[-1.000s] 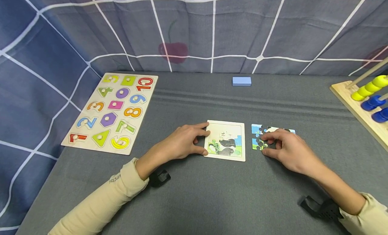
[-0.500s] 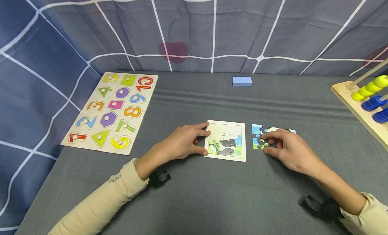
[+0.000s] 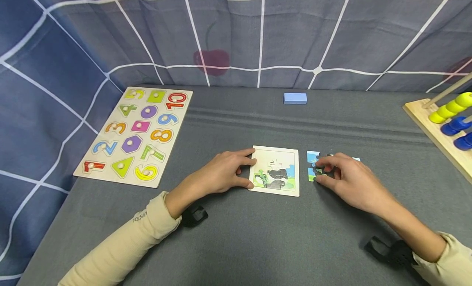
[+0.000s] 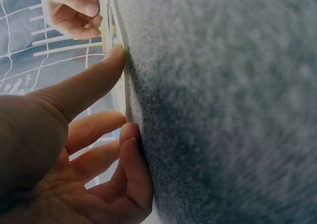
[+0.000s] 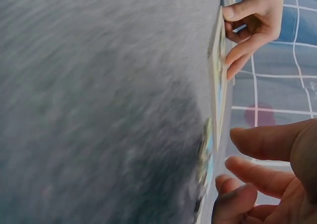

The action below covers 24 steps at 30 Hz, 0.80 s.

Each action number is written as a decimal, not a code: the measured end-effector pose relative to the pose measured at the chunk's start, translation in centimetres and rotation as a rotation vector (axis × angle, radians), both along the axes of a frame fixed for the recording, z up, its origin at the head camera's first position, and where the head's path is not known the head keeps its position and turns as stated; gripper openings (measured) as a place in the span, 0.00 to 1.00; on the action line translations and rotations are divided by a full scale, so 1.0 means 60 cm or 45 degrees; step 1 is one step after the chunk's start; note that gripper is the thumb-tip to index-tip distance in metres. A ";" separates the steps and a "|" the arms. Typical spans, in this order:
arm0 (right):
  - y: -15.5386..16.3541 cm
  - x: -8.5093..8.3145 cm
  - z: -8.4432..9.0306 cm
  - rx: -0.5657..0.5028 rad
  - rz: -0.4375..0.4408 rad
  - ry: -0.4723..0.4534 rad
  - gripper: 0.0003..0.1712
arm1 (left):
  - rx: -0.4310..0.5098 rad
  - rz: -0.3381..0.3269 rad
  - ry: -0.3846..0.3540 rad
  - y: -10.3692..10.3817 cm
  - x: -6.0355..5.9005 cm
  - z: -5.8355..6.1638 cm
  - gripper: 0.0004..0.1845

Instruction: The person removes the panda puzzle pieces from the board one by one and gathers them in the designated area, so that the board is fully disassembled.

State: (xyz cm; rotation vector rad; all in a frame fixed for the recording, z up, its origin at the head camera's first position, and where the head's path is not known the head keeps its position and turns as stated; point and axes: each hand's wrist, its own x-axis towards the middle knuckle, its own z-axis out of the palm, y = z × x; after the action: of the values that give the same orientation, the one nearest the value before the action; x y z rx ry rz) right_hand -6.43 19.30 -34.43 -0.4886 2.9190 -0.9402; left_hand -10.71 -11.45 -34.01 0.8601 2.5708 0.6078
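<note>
A square jigsaw tray (image 3: pixel 293 191) with a pale rim and a panda picture lies flat in front of me. My left hand (image 3: pixel 225 171) holds its left edge, thumb at the near corner and index finger at the far corner. To the right of the tray, colourful jigsaw pieces (image 3: pixel 312 155) form a small patch with blue, green and black parts. Over them hovers my right hand (image 3: pixel 348 177), covering most of the patch. In the right wrist view, thumb and index finger (image 5: pixel 252 172) stand apart with no piece between them.
At the left lies a wooden number and shape board (image 3: pixel 121 148) with knobs. A blue block (image 3: pixel 295 98) sits near the back curtain (image 3: pixel 236 36). On the far right stands a bead frame (image 3: pixel 424 118) with yellow and blue beads.
My right hand's fingertips have shifted slightly left over the jigsaw pieces, and thumb and index finger have spread a little. The left hand stays on the tray's edge.
</note>
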 end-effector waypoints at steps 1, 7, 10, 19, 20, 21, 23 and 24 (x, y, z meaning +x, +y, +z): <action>-0.004 0.000 0.002 -0.015 0.014 -0.010 0.12 | -0.002 0.001 -0.001 0.000 0.000 0.000 0.33; -0.034 -0.002 0.000 -0.132 0.126 -0.035 0.15 | -0.005 0.001 0.000 0.001 0.000 -0.002 0.33; -0.048 -0.003 -0.002 -0.164 0.151 -0.061 0.16 | -0.006 0.001 -0.008 0.003 -0.001 -0.002 0.33; -0.090 -0.018 0.002 -0.166 0.218 -0.086 0.18 | 0.000 0.000 -0.012 0.002 -0.002 0.001 0.33; -0.094 -0.020 0.001 -0.160 0.222 -0.091 0.19 | -0.002 0.001 -0.014 0.002 -0.002 0.001 0.33; -0.098 -0.022 0.001 -0.152 0.223 -0.100 0.19 | -0.005 0.002 -0.016 0.001 -0.002 0.001 0.33; -0.105 -0.026 -0.001 -0.127 0.229 -0.119 0.22 | -0.015 0.002 -0.018 0.001 -0.002 0.001 0.33; -0.108 -0.028 -0.002 -0.109 0.230 -0.127 0.23 | -0.020 0.002 -0.018 0.001 -0.002 0.001 0.33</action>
State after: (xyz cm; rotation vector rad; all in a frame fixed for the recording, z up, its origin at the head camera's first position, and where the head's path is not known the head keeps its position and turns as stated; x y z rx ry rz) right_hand -8.11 12.83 -34.58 -0.6761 2.7014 -1.0348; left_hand -10.85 -11.39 -33.93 0.8463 2.5604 0.5912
